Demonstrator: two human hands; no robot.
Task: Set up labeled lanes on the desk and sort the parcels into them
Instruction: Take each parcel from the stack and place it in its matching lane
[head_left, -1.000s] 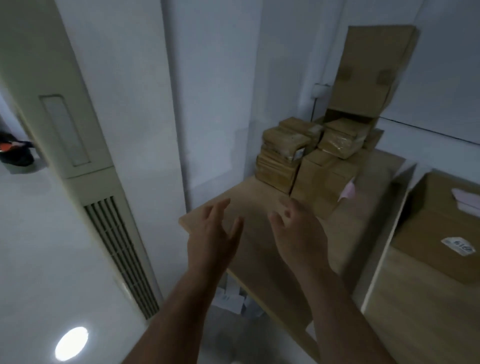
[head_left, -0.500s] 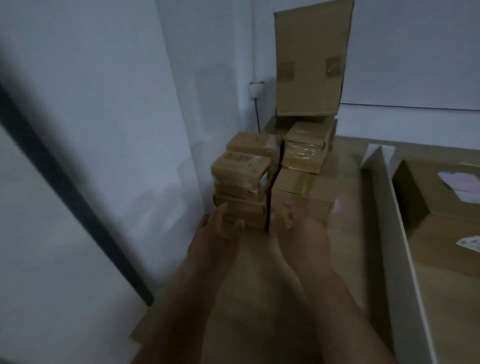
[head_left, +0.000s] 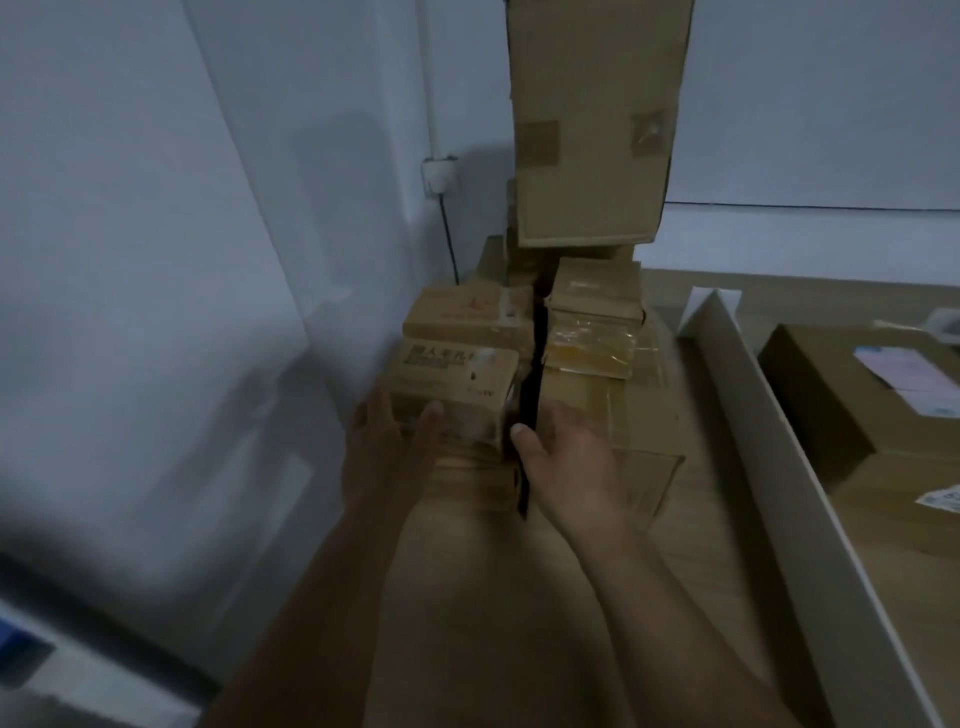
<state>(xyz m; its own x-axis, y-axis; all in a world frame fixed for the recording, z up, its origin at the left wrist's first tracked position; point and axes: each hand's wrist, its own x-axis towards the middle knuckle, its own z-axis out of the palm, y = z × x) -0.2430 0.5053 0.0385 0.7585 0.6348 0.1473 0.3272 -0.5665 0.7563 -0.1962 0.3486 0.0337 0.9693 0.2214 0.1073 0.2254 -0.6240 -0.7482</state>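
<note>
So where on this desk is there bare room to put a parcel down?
The desk is bare in front of the parcel stacks, and in the strip between them and the white divider. The back corner by the wall is crowded.

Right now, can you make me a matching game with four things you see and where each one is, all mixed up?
Things:
1. left hand
2. tall box
3. wall socket
4. white board

Places:
A. on the wall, with a black cable hanging below
B. on the desk, right of the pile of boxes
C. touching the left side of the front small box
D. at the back, rising above the pile

Pairs: 1-C, 2-D, 3-A, 4-B
</note>
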